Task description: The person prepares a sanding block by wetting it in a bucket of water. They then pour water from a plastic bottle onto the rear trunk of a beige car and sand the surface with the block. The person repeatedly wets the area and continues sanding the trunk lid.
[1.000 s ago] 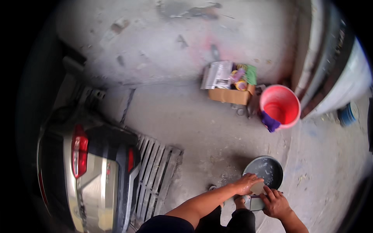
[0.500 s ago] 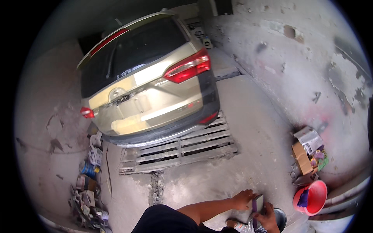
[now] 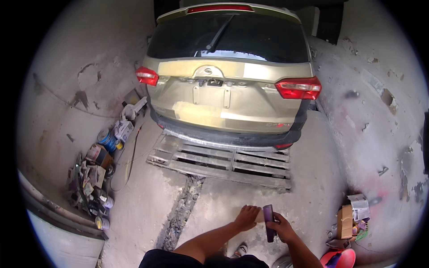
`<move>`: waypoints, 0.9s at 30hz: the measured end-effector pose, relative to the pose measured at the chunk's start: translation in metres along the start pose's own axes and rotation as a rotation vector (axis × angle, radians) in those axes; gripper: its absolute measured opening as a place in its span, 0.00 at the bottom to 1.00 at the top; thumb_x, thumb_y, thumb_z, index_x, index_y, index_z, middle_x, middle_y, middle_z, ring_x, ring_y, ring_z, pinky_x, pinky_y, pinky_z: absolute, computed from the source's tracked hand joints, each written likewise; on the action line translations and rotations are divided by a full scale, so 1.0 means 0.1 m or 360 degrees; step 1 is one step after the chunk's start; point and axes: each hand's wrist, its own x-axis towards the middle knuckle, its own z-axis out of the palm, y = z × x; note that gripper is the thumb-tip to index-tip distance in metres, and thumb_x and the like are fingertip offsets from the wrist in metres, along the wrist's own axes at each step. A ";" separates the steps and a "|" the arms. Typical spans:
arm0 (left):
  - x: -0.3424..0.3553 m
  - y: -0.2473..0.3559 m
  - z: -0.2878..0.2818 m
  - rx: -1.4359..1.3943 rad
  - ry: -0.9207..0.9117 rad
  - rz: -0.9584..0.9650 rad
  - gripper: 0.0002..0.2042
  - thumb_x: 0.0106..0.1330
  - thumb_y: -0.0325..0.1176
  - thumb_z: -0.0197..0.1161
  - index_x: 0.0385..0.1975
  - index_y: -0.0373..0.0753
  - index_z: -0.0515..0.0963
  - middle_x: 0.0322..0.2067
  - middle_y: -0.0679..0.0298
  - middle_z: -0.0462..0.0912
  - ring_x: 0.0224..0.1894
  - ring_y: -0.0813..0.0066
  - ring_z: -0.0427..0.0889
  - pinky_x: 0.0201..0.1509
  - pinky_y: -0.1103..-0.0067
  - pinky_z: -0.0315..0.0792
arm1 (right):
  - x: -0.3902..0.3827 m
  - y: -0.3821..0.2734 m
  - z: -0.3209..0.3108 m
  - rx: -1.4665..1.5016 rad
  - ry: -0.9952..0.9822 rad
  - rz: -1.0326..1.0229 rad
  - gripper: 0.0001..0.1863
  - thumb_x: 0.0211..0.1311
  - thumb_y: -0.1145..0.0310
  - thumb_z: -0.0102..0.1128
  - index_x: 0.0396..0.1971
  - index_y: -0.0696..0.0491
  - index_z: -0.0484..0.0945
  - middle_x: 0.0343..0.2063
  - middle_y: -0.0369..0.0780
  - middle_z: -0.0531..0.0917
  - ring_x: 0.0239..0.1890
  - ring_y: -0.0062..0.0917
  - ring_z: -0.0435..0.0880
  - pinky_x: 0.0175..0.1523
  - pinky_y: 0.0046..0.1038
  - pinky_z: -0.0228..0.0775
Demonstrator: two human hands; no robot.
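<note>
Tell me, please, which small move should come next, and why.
Probably bring the purple block forward toward the pale lower patch on the car: the right hand grips the block, the left hand is beside it, and both hands are short of the car.

Soft light, glare along rear window, black fisheye rim
</note>
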 end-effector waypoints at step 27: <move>-2.27 -2.32 -1.99 -0.2706 0.0784 -0.1645 0.24 0.71 0.51 0.51 0.61 0.46 0.73 0.55 0.61 0.80 0.54 0.59 0.80 0.59 0.64 0.72 | 1.56 -1.67 4.01 -0.1850 -0.0896 -0.0837 0.47 0.43 0.45 0.74 0.61 0.59 0.70 0.63 0.60 0.64 0.60 0.53 0.73 0.64 0.41 0.69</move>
